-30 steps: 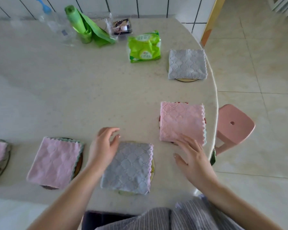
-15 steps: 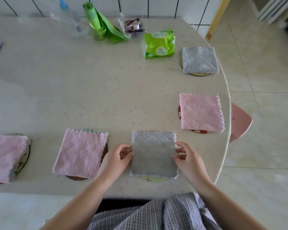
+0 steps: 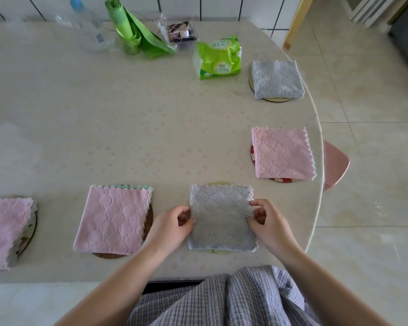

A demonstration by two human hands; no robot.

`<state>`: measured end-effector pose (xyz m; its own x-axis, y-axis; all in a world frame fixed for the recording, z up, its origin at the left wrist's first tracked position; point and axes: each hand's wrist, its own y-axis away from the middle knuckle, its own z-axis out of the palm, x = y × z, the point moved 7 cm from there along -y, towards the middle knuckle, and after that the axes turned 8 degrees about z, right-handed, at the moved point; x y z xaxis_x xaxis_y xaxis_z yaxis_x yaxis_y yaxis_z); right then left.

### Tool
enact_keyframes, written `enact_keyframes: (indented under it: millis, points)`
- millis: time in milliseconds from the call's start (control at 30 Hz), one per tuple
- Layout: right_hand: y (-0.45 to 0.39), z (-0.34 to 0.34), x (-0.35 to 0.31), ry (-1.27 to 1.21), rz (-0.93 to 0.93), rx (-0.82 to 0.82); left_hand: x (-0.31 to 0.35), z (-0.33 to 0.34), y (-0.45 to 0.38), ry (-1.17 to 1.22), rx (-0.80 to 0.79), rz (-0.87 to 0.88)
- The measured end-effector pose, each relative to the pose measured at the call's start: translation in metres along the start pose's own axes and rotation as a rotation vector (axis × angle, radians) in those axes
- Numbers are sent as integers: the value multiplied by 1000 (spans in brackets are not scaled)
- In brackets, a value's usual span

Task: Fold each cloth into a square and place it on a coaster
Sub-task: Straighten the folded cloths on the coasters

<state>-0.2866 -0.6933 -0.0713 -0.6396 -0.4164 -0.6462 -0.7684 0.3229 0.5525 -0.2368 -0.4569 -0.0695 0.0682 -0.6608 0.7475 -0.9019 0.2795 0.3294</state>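
At the near edge of the table [image 3: 127,128], the left hand [image 3: 172,225] pinches the left side of a folded grey cloth [image 3: 222,220] with curled fingers, and the right hand [image 3: 269,224] pinches its right side the same way. This grey square lies on a pale coaster [image 3: 218,184], whose rim peeks out at the far and near edges. Just to its left a folded pink cloth [image 3: 113,220] covers a dark coaster [image 3: 149,220]. At the left border another pink cloth [image 3: 5,231] sits on its own coaster. Further off on the right, a pink square [image 3: 282,154] rests on a red-patterned coaster [image 3: 253,156], and beyond it a grey square [image 3: 277,78] on a light coaster [image 3: 278,99]. A green packet [image 3: 218,58], green bag roll [image 3: 132,31] and clear bottle [image 3: 87,27] stand at the far edge.
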Motion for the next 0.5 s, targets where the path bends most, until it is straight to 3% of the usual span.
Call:
enact_keyframes:
  millis: [133,233,367,500]
  points:
    - [5,-5,-1,88,-24,64,-3,-4,2,-68,95,23]
    - [18,-6,-16,325,-242,199,16,-9,10,-333,221,317]
    - [26,25,-36,556,-518,125,30,21,13,-598,25,593]
    - [19,34,-28,663,-554,76,30,20,6,-584,-5,561]
